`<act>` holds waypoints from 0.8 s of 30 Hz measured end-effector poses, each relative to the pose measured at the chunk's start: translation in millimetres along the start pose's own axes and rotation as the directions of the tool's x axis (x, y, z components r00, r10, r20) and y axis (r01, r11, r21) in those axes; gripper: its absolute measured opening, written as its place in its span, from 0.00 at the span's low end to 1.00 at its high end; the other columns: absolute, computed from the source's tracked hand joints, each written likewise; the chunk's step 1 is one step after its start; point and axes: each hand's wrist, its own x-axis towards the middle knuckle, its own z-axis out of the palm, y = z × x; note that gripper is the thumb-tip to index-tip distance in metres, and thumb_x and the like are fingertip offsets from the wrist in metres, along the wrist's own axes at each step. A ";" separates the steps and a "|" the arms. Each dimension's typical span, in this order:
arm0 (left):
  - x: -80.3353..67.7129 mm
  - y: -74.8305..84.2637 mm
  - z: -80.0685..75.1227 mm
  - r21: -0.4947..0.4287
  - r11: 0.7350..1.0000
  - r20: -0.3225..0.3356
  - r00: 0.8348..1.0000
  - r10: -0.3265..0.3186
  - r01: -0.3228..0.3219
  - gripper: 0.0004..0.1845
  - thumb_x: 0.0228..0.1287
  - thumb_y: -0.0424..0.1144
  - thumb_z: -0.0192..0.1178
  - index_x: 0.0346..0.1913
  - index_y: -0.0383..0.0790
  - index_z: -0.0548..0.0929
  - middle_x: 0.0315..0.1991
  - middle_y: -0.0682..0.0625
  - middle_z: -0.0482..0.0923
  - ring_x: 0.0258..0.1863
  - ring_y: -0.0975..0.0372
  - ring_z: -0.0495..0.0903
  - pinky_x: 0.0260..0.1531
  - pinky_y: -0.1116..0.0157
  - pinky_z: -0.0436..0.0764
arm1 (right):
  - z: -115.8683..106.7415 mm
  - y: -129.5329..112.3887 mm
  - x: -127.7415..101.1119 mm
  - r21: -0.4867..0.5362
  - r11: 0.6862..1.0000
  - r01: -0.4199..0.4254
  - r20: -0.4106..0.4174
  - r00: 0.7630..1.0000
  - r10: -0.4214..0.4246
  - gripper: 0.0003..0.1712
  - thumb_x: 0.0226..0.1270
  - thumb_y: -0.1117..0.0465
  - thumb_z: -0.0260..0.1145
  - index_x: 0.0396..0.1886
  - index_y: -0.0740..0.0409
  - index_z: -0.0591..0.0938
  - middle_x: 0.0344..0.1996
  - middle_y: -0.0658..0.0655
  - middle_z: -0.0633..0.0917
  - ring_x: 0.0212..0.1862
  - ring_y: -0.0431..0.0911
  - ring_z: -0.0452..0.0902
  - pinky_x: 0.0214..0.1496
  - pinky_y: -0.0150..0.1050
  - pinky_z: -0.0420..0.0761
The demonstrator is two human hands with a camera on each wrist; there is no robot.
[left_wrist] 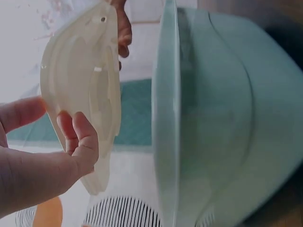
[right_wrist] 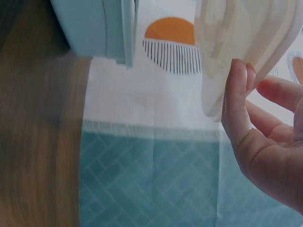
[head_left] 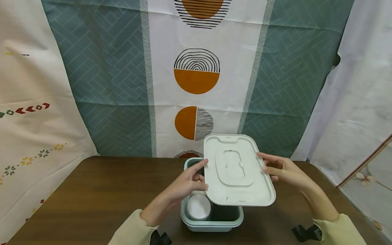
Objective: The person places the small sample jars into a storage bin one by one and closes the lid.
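White lid is hovering above the pale green bin, tilted, its far edge raised, covering the bin's right and rear portion. Left hand is gripping the lid's 9 o'clock edge, thumb on top and fingers curled beneath. Right hand is pinching the 3 o'clock edge, thumb over the rim, fingers under. A white round container is sitting inside the bin at its 7 o'clock corner, uncovered. Bin is resting on the brown bench, near the front edge. Patterned curtain is hanging at 12 o'clock
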 end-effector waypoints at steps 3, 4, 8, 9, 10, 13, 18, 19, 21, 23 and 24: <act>-5.3 -2.4 -13.1 0.010 1.000 0.000 1.000 0.018 -0.018 0.39 0.56 0.26 0.53 0.70 0.34 0.49 0.27 0.48 0.75 0.31 0.62 0.75 0.42 0.67 0.75 | 10.6 -4.4 9.5 0.004 1.000 -0.019 -0.003 1.000 0.019 0.32 0.65 0.65 0.58 0.65 0.72 0.59 0.37 0.55 0.74 0.25 0.36 0.73 0.20 0.30 0.72; -6.8 -3.5 -16.8 0.007 1.000 0.001 1.000 0.024 -0.024 0.39 0.56 0.26 0.53 0.70 0.33 0.48 0.27 0.48 0.75 0.31 0.62 0.75 0.42 0.67 0.74 | 13.7 -5.0 12.4 0.008 1.000 -0.021 -0.001 1.000 0.021 0.33 0.64 0.64 0.58 0.65 0.71 0.59 0.37 0.57 0.73 0.28 0.37 0.75 0.25 0.31 0.76; -12.0 -6.9 -28.4 0.012 0.999 -0.001 0.999 0.040 -0.040 0.39 0.56 0.25 0.52 0.69 0.30 0.47 0.27 0.48 0.74 0.31 0.62 0.74 0.43 0.68 0.73 | 25.1 -5.7 22.7 0.021 1.000 -0.012 -0.005 1.000 0.012 0.33 0.63 0.64 0.60 0.65 0.71 0.60 0.38 0.61 0.73 0.36 0.39 0.76 0.36 0.37 0.81; -13.2 -7.4 -30.9 0.018 0.999 -0.002 0.999 0.048 -0.048 0.38 0.57 0.25 0.52 0.69 0.30 0.47 0.28 0.46 0.74 0.32 0.62 0.75 0.44 0.68 0.74 | 27.5 -5.6 24.8 0.023 1.000 -0.007 -0.009 1.000 0.007 0.33 0.63 0.64 0.60 0.65 0.71 0.61 0.39 0.61 0.73 0.37 0.39 0.76 0.36 0.37 0.81; -14.1 -7.5 -33.1 0.024 0.998 -0.003 0.998 0.061 -0.061 0.39 0.57 0.25 0.52 0.70 0.30 0.46 0.28 0.42 0.75 0.31 0.62 0.75 0.45 0.68 0.74 | 29.8 -5.5 26.6 0.032 0.999 -0.002 -0.015 1.000 0.003 0.33 0.63 0.64 0.60 0.65 0.71 0.61 0.39 0.62 0.73 0.37 0.39 0.76 0.36 0.38 0.81; -16.3 -6.4 -38.9 0.046 0.993 -0.023 0.994 0.111 -0.110 0.41 0.57 0.24 0.53 0.70 0.33 0.43 0.51 0.33 0.70 0.31 0.64 0.74 0.44 0.69 0.74 | 36.1 -6.9 30.8 0.050 0.998 0.027 -0.050 0.998 -0.025 0.35 0.62 0.65 0.60 0.67 0.67 0.58 0.38 0.62 0.73 0.34 0.40 0.77 0.34 0.39 0.81; -16.5 -2.4 -44.4 0.100 0.978 -0.120 0.974 0.195 -0.183 0.44 0.55 0.22 0.54 0.71 0.37 0.42 0.71 0.38 0.44 0.32 0.65 0.74 0.42 0.70 0.76 | 44.8 -13.4 34.8 0.055 0.997 0.047 -0.193 0.981 -0.036 0.41 0.59 0.67 0.63 0.69 0.61 0.55 0.34 0.58 0.77 0.28 0.41 0.79 0.31 0.41 0.81; -15.7 -1.7 -44.9 0.132 0.971 -0.138 0.966 0.219 -0.201 0.43 0.55 0.21 0.54 0.71 0.36 0.44 0.70 0.38 0.46 0.32 0.64 0.75 0.41 0.70 0.76 | 46.2 -15.3 35.1 0.049 0.998 0.037 -0.228 0.973 -0.024 0.39 0.58 0.67 0.64 0.68 0.62 0.58 0.33 0.57 0.78 0.28 0.41 0.79 0.31 0.40 0.81; -14.5 -0.3 -45.0 0.205 0.949 -0.171 0.946 0.274 -0.238 0.40 0.54 0.20 0.53 0.70 0.34 0.49 0.69 0.38 0.51 0.31 0.63 0.75 0.39 0.70 0.77 | 48.7 -19.5 35.3 0.044 0.999 0.008 -0.290 0.957 0.005 0.35 0.57 0.66 0.66 0.63 0.68 0.65 0.31 0.56 0.80 0.28 0.40 0.79 0.31 0.39 0.81; -13.7 1.0 -44.2 0.278 0.922 -0.198 0.923 0.331 -0.271 0.38 0.54 0.18 0.53 0.69 0.32 0.53 0.68 0.38 0.54 0.30 0.61 0.75 0.36 0.69 0.77 | 50.9 -23.6 34.8 0.047 0.999 -0.016 -0.334 0.942 0.031 0.29 0.55 0.65 0.67 0.57 0.72 0.71 0.30 0.56 0.82 0.29 0.40 0.79 0.31 0.37 0.81; -13.2 1.5 -43.5 0.309 0.910 -0.214 0.911 0.351 -0.278 0.37 0.54 0.18 0.52 0.68 0.32 0.55 0.67 0.38 0.56 0.30 0.61 0.74 0.34 0.69 0.77 | 51.8 -25.7 34.1 0.046 0.999 -0.023 -0.353 0.935 0.038 0.27 0.55 0.65 0.67 0.53 0.73 0.74 0.31 0.56 0.83 0.29 0.40 0.79 0.31 0.37 0.80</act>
